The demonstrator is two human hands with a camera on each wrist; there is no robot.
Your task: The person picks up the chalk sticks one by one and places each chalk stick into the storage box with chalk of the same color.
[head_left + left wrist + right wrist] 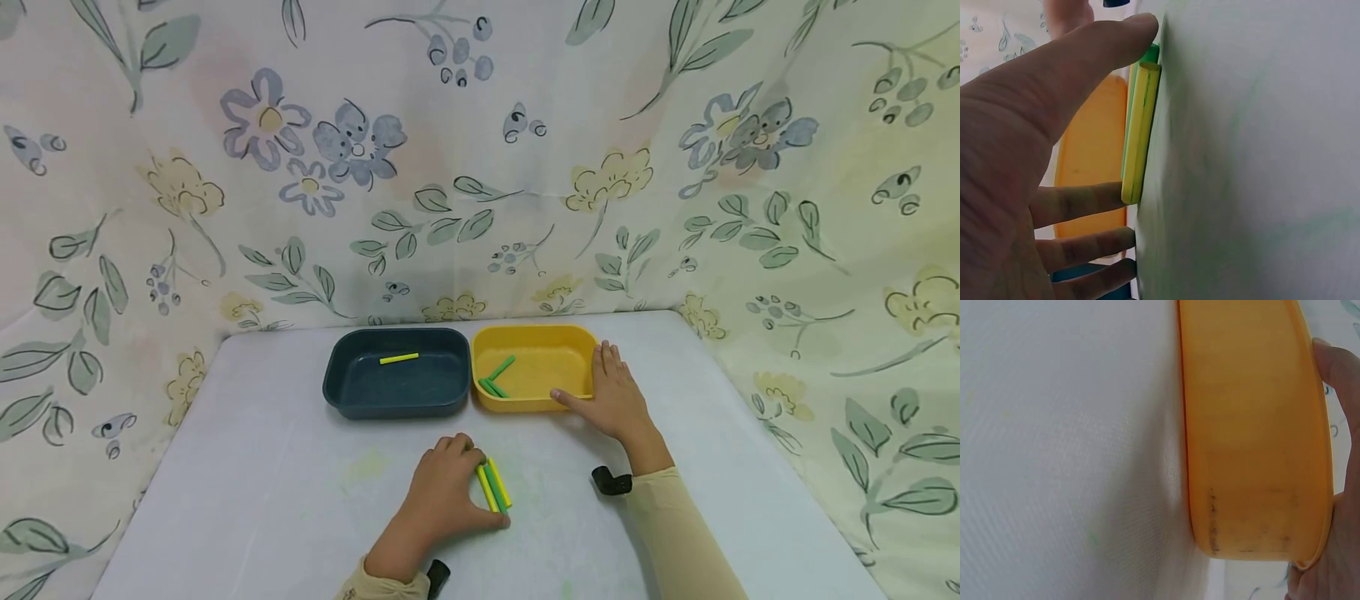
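My left hand (448, 492) spans a small bundle of coloured sticks on the table, its thumb at their near ends and its fingertips at their far ends. A green stick (495, 487) lies between two yellow sticks. In the left wrist view, the index fingertip touches the end of a yellow stick (1141, 134), and the thumb is at the other end. My right hand (618, 400) rests against the right end of a yellow tray (532, 406), fingers straight along its side and thumb at the front rim. Several green sticks (502, 367) lie inside that tray, towards the left.
A dark blue tray (397, 412) stands beside the yellow one, holding a single yellow stick (399, 358). Both trays are on the white-covered table (285, 492), towards its back edge. A floral cloth (450, 208) hangs behind. Faint green and yellow smudges mark the table cover.
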